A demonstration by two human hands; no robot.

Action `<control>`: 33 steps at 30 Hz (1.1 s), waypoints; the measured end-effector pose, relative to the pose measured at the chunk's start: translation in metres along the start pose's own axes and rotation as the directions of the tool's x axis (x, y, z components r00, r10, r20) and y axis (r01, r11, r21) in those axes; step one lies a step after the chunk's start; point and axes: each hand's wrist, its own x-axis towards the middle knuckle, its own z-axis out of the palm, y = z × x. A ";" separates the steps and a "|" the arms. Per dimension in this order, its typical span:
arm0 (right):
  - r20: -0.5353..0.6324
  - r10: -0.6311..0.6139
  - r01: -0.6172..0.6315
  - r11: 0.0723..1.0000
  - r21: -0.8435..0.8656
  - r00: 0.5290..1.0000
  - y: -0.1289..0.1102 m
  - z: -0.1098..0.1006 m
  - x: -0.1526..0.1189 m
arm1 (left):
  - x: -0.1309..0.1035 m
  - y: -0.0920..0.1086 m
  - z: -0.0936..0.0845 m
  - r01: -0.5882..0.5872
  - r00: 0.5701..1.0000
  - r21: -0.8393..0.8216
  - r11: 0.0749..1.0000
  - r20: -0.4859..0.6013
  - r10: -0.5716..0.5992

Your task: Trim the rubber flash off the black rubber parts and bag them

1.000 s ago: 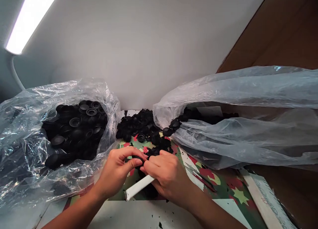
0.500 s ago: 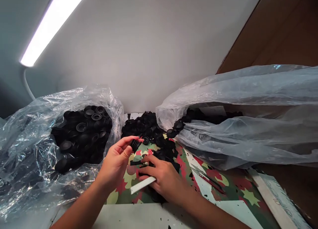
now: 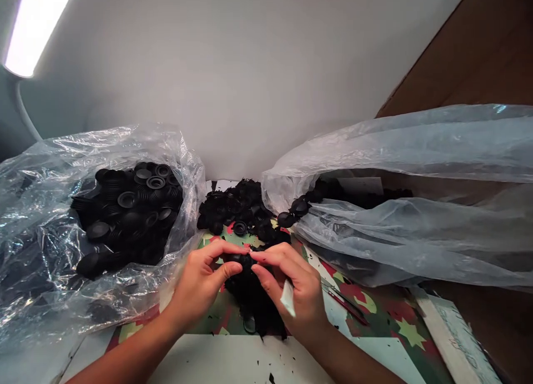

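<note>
My left hand (image 3: 204, 281) pinches a small black rubber piece (image 3: 240, 258) between thumb and fingertips. Close against it, my right hand (image 3: 293, 284) has its thumb and fingers closed on the same piece, fingertips nearly meeting the left ones. A white flat strip (image 3: 287, 298) is tucked in the right palm. Beneath both hands lies a heap of black rubber scraps (image 3: 254, 301) on the patterned cloth. One ringed black cap (image 3: 240, 227) rests just beyond the fingers.
A clear bag (image 3: 37, 206) of round black caps stands at the left; another plastic bag (image 3: 375, 234) spills black parts at the right. Red-handled tweezers (image 3: 345, 302) lie right of my hands, near a white bar (image 3: 453, 339). A lamp (image 3: 37, 26) is upper left.
My right hand has risen from the scraps to meet my left hand at the black piece. The white strip has turned with it. The camera view has shifted slightly right.
</note>
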 end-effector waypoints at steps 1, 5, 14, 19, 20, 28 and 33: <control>0.010 -0.026 0.027 1.000 -0.014 1.000 0.000 0.000 0.000 | 0.000 0.001 0.001 -0.030 1.000 0.031 0.999 -0.002 0.030; 0.036 -0.072 0.074 0.996 -0.044 0.997 0.002 0.001 0.002 | 0.000 0.005 0.002 -0.109 0.994 0.137 0.985 0.004 0.109; 0.125 -0.194 0.223 0.932 -0.284 0.973 0.006 0.005 0.000 | -0.001 0.007 0.004 -0.145 0.989 0.283 0.948 0.017 0.146; 0.129 -0.134 0.176 0.896 -0.407 0.983 0.018 -0.005 0.007 | -0.001 0.012 0.002 -0.106 0.994 0.291 0.951 0.060 0.092; 0.100 -0.074 0.109 0.903 -0.415 0.992 0.021 -0.009 0.010 | -0.001 0.013 0.001 -0.091 0.995 0.255 0.963 0.060 0.078; 0.302 0.103 -0.071 0.991 -0.117 0.948 0.023 -0.012 0.016 | 0.003 0.006 -0.006 0.094 0.996 -0.303 0.948 0.023 -0.091; 0.274 0.108 -0.110 0.994 -0.006 0.956 0.016 -0.006 0.011 | 0.006 0.003 -0.006 0.109 0.993 -0.420 0.901 0.003 -0.119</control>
